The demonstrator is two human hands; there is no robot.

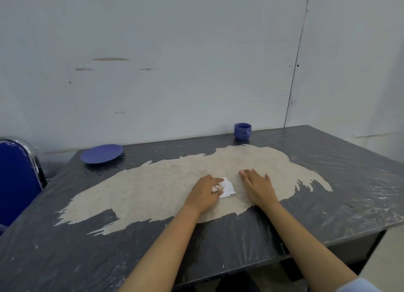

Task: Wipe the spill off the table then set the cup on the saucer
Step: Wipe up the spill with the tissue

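Cup (242, 131) upright, handle toward camera; left fingers (215, 183) pinching tissue (227, 187), right fingers (248, 174) flat.

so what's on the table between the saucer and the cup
In the head view, nothing stands between the saucer and the cup: only bare dark table, with the far edge of the pale worn patch just below that line.

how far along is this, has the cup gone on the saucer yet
Not yet. Nothing looks finished. In hand: the left hand presses a white tissue on the table, and the right hand lies flat beside it. Left: the cup stands at the far edge, well apart from the bare saucer. No wet spill is clear to see.
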